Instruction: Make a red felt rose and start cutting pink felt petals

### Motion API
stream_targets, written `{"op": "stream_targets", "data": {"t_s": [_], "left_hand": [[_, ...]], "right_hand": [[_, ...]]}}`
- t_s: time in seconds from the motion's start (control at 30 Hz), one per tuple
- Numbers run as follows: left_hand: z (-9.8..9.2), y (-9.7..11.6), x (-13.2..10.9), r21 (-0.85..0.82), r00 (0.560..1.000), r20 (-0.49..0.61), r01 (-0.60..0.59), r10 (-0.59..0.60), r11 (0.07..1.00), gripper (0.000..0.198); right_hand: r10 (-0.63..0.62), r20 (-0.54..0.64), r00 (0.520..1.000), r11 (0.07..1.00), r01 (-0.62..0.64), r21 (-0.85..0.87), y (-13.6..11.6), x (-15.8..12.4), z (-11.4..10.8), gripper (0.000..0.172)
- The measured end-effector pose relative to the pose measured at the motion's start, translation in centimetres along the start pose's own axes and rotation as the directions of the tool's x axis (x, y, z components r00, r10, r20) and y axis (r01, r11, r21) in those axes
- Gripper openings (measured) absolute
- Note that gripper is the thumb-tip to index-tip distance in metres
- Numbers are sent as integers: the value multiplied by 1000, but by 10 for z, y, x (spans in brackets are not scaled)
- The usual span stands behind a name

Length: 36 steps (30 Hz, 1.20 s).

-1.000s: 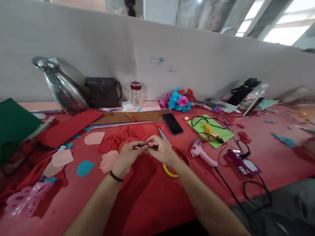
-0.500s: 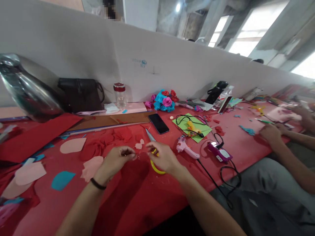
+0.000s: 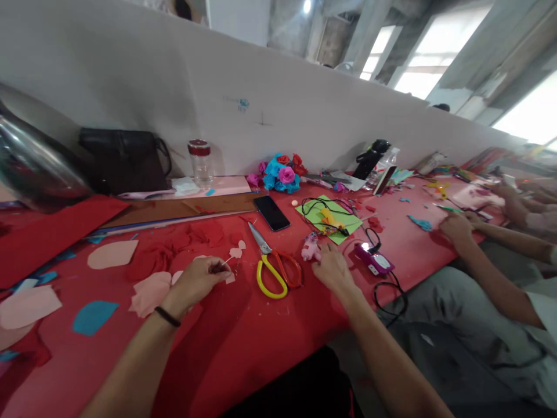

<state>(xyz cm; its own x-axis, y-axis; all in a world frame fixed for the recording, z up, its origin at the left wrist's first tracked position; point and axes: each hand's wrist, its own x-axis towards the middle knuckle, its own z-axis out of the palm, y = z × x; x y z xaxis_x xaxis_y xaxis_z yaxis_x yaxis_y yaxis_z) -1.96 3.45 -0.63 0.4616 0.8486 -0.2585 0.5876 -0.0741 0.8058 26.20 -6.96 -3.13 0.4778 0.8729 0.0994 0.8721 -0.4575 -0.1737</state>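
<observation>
My left hand [image 3: 204, 280] is closed in a pinch on a thin pale stick [image 3: 228, 260], held just above the red tabletop. Small pink paper petals [image 3: 235, 253] lie right beyond its fingertips. On the other side, my right hand [image 3: 334, 268] is closed over the handle of a pink glue gun [image 3: 310, 248]; the handle is mostly hidden under the fingers. Between the two hands lie scissors [image 3: 272, 273] with one yellow and one red-orange handle, blades pointing away from me.
Pink and teal paper petals [image 3: 95, 317] lie at left. Behind stand a lidded jar [image 3: 201, 165] and blue, red and pink paper flowers [image 3: 282, 175], with a phone [image 3: 272, 213] nearby. A purple power strip [image 3: 374, 259] and a co-worker's hands [image 3: 456, 226] are at right.
My right hand has moved right, away from my left hand and off the scissors, and onto the glue gun's handle. My left hand keeps its pinch. The view has shifted slightly right.
</observation>
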Motion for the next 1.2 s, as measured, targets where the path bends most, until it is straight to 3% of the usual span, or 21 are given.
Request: {"op": "stream_targets", "data": {"t_s": [0.23, 0.37, 0.43, 0.53, 0.57, 0.6, 0.67, 0.73, 0.83, 0.97, 1.2], "left_hand": [[0, -1, 1, -35, 997, 37, 71, -70, 997, 24], [-2, 3, -2, 14, 997, 35, 73, -73, 997, 24], [-2, 5, -2, 35, 996, 50, 67, -68, 997, 22], [0, 5, -3, 46, 997, 45, 61, -63, 997, 18], [0, 4, -3, 47, 998, 39, 55, -56, 997, 18], [1, 3, -2, 46, 998, 36, 45, -46, 998, 17], [3, 0, -2, 45, 999, 32, 23, -24, 999, 16], [4, -3, -1, 38, 999, 40, 1, -3, 999, 12], [5, -6, 0, 38, 999, 10, 32, -33, 999, 9], [7, -6, -1, 51, 996, -48, 81, -78, 995, 7], [8, -4, -1, 59, 994, -39, 105, -103, 993, 8]], "right_hand": [[40, -86, 996, 970, -18, 244, -1, -10, -13, 26], [21, -5, 1000, 863, -16, 505, -9, -16, -25, 29], [-21, 115, 993, 685, -70, 725, -16, -18, -30, 34], [-140, 293, 946, 271, -248, 930, -25, -23, -33, 35], [-178, 329, 928, 188, -296, 937, -27, -26, -32, 35], [-199, 348, 916, 174, -317, 932, -30, -29, -31, 36], [-214, 367, 905, 259, -310, 915, -34, -36, -26, 37], [-226, 370, 901, 404, -259, 878, -37, -44, -20, 39], [-299, 285, 911, 554, -77, 829, -42, -55, -17, 38], [-470, 129, 873, 550, 175, 817, -52, -63, -18, 36], [-571, 156, 806, 553, 236, 799, -64, -64, -5, 38]]}}
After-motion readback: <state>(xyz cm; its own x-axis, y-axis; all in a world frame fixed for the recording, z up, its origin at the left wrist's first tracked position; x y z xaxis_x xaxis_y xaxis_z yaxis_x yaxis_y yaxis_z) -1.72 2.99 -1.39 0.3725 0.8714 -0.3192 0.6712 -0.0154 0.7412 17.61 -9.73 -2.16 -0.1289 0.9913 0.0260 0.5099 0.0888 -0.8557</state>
